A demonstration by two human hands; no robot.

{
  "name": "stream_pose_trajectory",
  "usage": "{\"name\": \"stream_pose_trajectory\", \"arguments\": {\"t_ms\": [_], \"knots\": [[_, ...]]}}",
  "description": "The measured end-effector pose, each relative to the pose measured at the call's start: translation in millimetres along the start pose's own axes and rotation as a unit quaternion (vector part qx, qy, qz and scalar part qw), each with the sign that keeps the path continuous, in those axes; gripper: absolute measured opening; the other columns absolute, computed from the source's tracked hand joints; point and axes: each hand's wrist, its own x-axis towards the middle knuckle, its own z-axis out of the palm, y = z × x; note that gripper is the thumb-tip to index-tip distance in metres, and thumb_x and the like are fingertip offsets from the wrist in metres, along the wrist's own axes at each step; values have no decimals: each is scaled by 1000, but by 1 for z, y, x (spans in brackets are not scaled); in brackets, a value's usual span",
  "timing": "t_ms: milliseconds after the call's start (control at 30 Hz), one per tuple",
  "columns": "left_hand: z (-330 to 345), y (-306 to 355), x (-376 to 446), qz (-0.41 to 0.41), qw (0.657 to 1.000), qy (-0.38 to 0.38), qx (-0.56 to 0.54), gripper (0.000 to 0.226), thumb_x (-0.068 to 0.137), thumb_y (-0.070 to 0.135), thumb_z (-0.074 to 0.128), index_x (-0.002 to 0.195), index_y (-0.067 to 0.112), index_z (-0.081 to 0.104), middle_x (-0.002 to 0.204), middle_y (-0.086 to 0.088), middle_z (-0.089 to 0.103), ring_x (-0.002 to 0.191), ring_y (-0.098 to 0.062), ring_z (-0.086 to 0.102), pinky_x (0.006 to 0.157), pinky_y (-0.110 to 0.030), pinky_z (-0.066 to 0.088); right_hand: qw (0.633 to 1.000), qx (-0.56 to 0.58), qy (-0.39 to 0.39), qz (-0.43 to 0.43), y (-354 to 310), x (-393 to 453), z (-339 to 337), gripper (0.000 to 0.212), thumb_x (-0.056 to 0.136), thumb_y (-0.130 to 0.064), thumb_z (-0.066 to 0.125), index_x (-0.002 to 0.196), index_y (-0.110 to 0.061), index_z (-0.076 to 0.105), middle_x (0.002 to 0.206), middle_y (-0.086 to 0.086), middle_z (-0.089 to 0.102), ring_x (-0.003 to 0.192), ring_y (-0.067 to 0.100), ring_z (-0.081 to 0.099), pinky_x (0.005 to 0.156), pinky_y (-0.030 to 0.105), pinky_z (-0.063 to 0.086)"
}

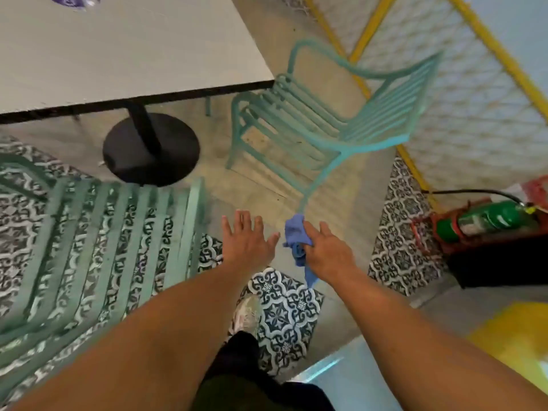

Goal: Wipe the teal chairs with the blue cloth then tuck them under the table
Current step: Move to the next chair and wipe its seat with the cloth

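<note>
Right hand (327, 252) grips the blue cloth (296, 240) at frame centre, seemingly near the blurred teal chair (326, 114); left hand (247, 240) spread apart.

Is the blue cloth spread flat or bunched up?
Bunched up. The right hand grips the cloth as a crumpled wad, one end dangling below the hand. It touches neither chair.

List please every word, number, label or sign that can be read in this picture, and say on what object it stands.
No text can be read in this view.
Green fire extinguisher: it carries a pale label, too blurred to read.
Red sheet behind it: marks, if any, are too blurred to tell.
Blue cloth, teal chairs, table: no writing visible.
</note>
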Motion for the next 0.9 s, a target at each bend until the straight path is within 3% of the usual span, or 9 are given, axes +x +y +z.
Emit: {"name": "stream_pose_trajectory", "arguments": {"t_ms": [233,367,433,533,733,833,900], "knots": [[-43,-85,-3,-224,962,86,-129,71,98,59,14,156,19,14,163,-11,5,150,-28,-5,117,-55,-8,961,-26,16,-275,-132,56,-57,58,96,-22,45,150,-32,27,150,11,36,126,33,47,98,40,41],[-48,-136,-19,-344,908,136,-198,72,97,62,14,156,21,14,164,-10,5,150,-28,-2,118,-55,-6,917,-45,32,-396,-213,68,-69,54,91,-31,33,145,-24,40,132,16,55,115,37,54,90,41,42],[-44,-163,-29,-397,876,145,-234,74,96,64,12,156,21,12,164,-10,3,150,-29,-4,117,-55,-8,888,-72,30,-453,-253,74,-70,50,89,-25,38,139,-23,46,117,19,60,104,40,58,79,42,46],[-24,-201,-45,-477,826,136,-269,75,96,65,12,157,21,7,164,-10,-2,150,-30,-6,117,-56,-7,842,-98,34,-530,-313,85,-67,49,86,-21,37,133,-20,50,106,21,61,97,42,58,70,40,40],[31,-267,-62,-590,737,107,-311,66,101,54,19,156,22,1,164,-8,-2,150,-32,-5,118,-57,-2,774,-99,14,-626,-421,133,-22,49,90,-17,37,138,-22,49,114,23,60,101,42,55,71,41,37],[71,-298,-55,-618,720,89,-304,64,103,42,25,156,18,0,164,-8,1,150,-32,2,119,-55,5,764,-94,3,-638,-472,172,21,53,89,-12,45,141,-23,47,126,21,57,111,39,54,82,42,43],[106,-319,-46,-628,711,85,-305,65,103,35,31,156,15,-1,164,-8,1,149,-33,4,119,-53,9,767,-81,1,-637,-500,194,52,56,85,-16,44,140,-27,47,127,20,54,109,38,54,82,40,44]]}}
